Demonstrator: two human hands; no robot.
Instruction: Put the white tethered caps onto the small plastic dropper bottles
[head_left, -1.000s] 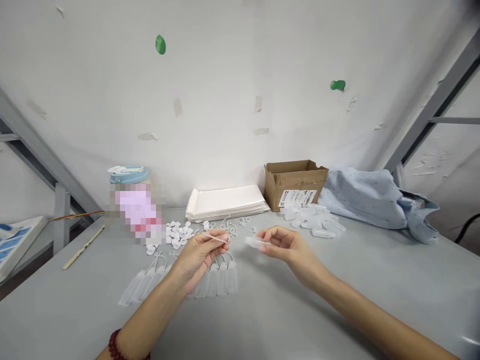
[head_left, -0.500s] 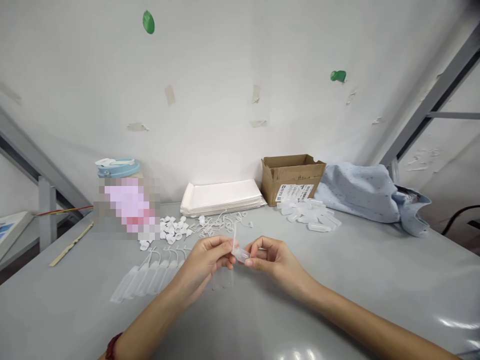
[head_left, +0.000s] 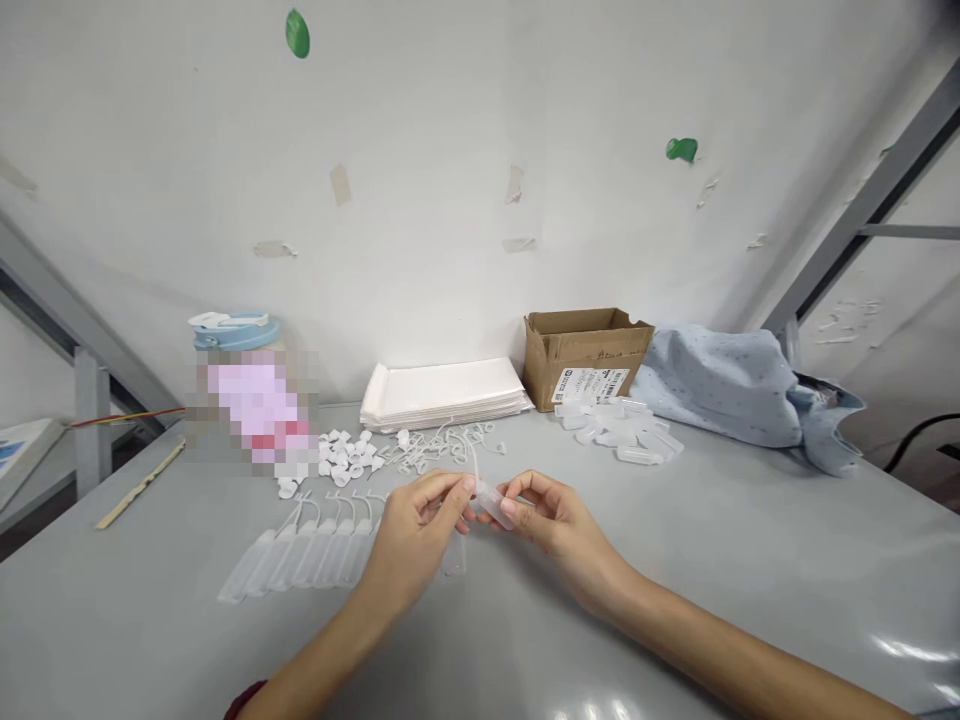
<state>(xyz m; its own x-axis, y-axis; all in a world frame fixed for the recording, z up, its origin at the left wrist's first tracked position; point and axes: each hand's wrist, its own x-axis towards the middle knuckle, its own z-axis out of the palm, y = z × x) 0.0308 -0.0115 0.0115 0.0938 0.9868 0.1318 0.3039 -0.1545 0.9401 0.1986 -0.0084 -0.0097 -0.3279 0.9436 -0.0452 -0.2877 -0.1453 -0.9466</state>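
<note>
In front of me, my right hand [head_left: 551, 515] is closed around the body of a small translucent plastic bottle [head_left: 495, 508], thumb and fingers on its sides. My left hand [head_left: 424, 515] pinches the bottle's top end, where a thin curved white tube [head_left: 474, 460] sticks up. The left fingers partly hide that joint. Left of and partly behind my left hand lies a row of similar translucent bottles [head_left: 300, 555], with curved white tubes at their tops.
Beyond my hands lie loose white caps [head_left: 346, 458] and thin curved tubes [head_left: 431, 447]. Loose translucent bottles [head_left: 619, 430] lie before a cardboard box [head_left: 589, 360]. White envelopes [head_left: 446, 390] are stacked at the wall, pale blue cloth [head_left: 720, 385] right, a wooden strip [head_left: 142, 483] left.
The held bottle has turned and shows more of its body, slanting down to the right. The left hand has shifted slightly to the right at its top.
</note>
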